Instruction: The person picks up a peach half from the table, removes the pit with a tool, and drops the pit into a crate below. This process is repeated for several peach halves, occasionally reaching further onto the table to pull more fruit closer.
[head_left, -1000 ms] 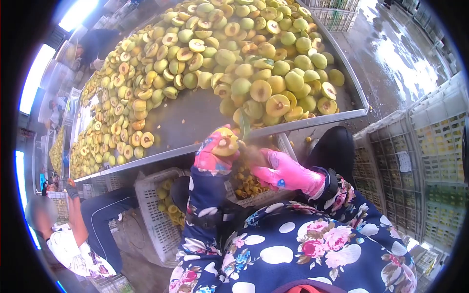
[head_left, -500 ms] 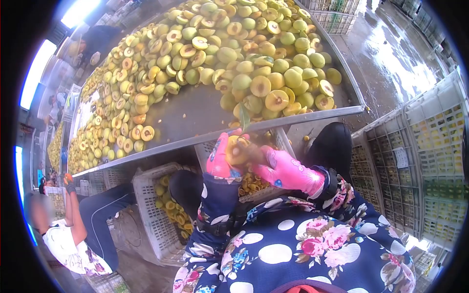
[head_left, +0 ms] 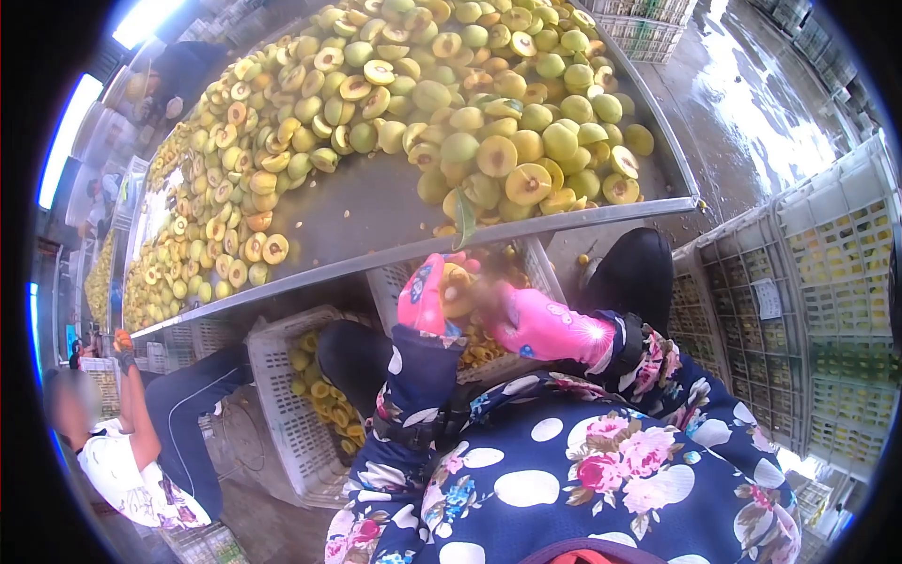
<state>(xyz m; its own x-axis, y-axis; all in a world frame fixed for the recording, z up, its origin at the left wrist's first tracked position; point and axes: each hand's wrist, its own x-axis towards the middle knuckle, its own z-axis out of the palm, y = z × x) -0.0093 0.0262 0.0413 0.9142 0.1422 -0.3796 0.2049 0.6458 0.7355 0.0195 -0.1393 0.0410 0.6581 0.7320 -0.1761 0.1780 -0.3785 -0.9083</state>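
In front of me, just below the table's near edge, my left hand [head_left: 425, 296] in a pink patterned glove is closed around a yellow peach half [head_left: 458, 289]. Its cut face and a pale pit area show. My right hand [head_left: 556, 324], also pink-gloved, is closed close beside the fruit. Whatever it holds is a brown blur between the two hands. Beneath them a crate [head_left: 537, 268] contains yellow fruit pieces [head_left: 484, 353]. A green leaf [head_left: 464, 221] hangs over the table edge above my left hand.
A metal-rimmed table [head_left: 362, 202] bears many halved peaches [head_left: 376, 103]. At my left stands a white crate [head_left: 272, 376] with fruit. Stacked crates [head_left: 752, 291] rise on the right. A co-worker [head_left: 141, 451] with orange-gloved hands sits at far left. The floor [head_left: 742, 103] looks wet.
The view has shifted slightly. The peach half has turned a little in my left hand, and my right hand stays close against it. The co-worker's hands have shifted slightly.
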